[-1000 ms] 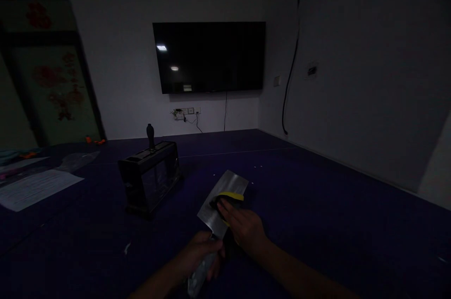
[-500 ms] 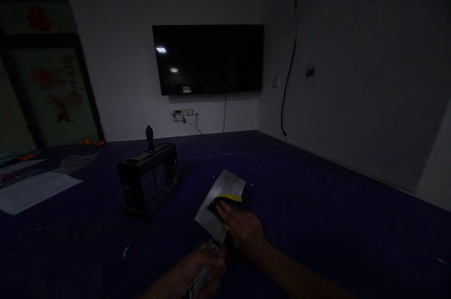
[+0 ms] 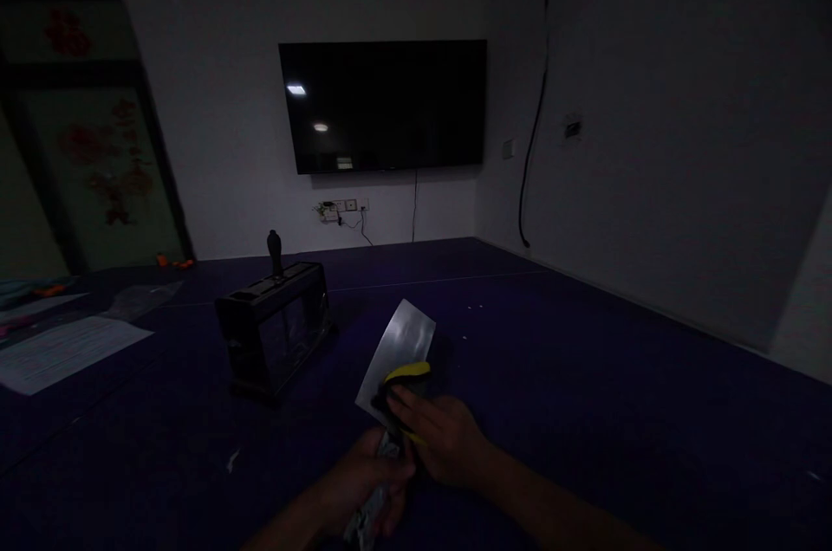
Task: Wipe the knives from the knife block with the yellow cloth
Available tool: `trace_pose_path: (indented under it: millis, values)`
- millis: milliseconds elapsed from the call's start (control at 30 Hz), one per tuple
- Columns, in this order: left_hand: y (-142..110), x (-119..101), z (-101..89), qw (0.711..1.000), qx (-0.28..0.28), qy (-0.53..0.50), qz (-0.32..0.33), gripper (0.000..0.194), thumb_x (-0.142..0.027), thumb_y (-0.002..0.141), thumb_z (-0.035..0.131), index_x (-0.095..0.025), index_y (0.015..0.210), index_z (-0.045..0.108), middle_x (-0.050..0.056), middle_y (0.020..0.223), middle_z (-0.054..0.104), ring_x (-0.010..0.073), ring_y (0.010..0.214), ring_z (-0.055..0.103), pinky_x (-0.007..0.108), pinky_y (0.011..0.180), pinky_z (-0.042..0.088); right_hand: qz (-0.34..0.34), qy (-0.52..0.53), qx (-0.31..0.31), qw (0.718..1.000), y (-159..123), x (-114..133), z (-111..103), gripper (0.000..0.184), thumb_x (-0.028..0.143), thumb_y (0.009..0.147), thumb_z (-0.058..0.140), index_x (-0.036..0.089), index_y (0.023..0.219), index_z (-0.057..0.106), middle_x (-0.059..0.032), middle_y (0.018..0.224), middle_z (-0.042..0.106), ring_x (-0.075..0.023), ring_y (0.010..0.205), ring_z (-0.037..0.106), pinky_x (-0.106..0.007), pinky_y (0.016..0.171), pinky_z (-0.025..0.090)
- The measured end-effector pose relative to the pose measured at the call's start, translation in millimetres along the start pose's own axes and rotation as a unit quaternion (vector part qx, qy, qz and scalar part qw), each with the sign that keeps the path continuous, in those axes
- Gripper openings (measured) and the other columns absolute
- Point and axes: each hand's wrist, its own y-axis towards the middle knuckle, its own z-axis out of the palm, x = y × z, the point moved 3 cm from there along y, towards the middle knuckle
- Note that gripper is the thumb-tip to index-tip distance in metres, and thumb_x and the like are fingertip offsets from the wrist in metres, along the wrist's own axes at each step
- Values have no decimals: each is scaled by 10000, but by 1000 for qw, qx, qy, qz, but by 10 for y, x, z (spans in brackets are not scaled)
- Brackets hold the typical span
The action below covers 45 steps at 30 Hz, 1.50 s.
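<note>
head cam: left hand point(image 3: 365, 471) grips a broad silver metal cleaver point(image 3: 396, 350) at 6 o'clock, right hand point(image 3: 450, 440) holding a yellow-and-black pad point(image 3: 409, 372) against it. looks mid-rub imo, can't tell what's left.

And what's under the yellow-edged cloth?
The cleaver blade: its far end shows beyond the cloth, but the surface beneath the cloth and right hand is covered and can't be seen.

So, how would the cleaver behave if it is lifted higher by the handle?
The cleaver would probably be stiff: its metal blade stands straight beyond the left hand. It may feel front-heavy, since the blade is much broader than the handle.
</note>
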Motion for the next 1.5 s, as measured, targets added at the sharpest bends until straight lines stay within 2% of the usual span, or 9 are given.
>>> trace_pose_path:
  millis: [167,300,467,567,700,900,1200,1367,1500]
  values:
    - [-2,0,-37,996,-57,62,16,438,-404,630,659,-135,892,432,-50,398,527,79,270,427,144,289,285,-14,3,-30,999,10,48,-69,421,215,852,340,131,1246,463,-115,1224,551,-199,906,604,-331,708,493]
    - [16,64,-73,997,-43,71,0,500,-419,629,646,-102,951,429,-20,380,544,92,252,414,149,286,263,-15,-2,-44,999,45,64,-102,417,227,845,380,149,1245,467,-80,1216,564,-242,1066,518,-399,833,458]
    - [23,92,-93,998,-11,62,-19,552,-406,594,669,-87,980,435,-10,393,556,106,249,426,157,308,249,-9,38,40,998,97,63,-80,478,178,840,383,81,1309,373,-117,1358,403,-228,1288,277,-399,1015,335]
    - [22,58,-90,998,-12,62,-29,593,-414,577,670,-93,1008,419,-8,397,563,122,256,438,170,313,264,0,75,96,993,111,53,-70,509,193,871,352,69,1358,271,-130,1423,275,-218,1329,160,-416,1057,273]
    - [19,38,-79,997,-10,54,-46,588,-404,560,650,-118,1007,397,-17,384,557,123,240,420,170,311,255,13,114,118,986,108,33,-61,510,211,893,328,84,1375,223,-126,1444,217,-208,1341,90,-451,1075,217]
    - [22,59,-97,997,-19,61,-47,469,-364,550,648,-129,908,455,-21,392,551,108,264,429,173,331,271,3,132,129,983,87,5,-13,540,158,853,345,80,1374,224,-126,1449,198,-211,1341,83,-477,1079,177]
    - [-22,69,-123,996,-60,50,-41,446,-305,595,647,-124,967,479,-43,452,552,111,341,484,198,398,347,1,137,136,981,108,13,-70,546,175,845,368,87,1370,242,-125,1440,232,-214,1337,118,-470,1075,192]
    - [10,85,-110,996,-54,50,-42,557,-315,574,635,-99,1052,447,-33,417,548,100,296,431,185,366,288,-15,134,138,981,82,15,-59,538,200,845,384,86,1359,273,-128,1425,273,-225,1330,152,-461,1068,217]
    - [22,80,-58,998,-35,54,-22,727,-313,575,606,-64,1206,345,-22,416,563,109,277,421,181,345,257,-35,138,139,980,85,40,-93,522,197,844,381,68,1344,301,-140,1418,285,-227,1332,140,-440,1067,220]
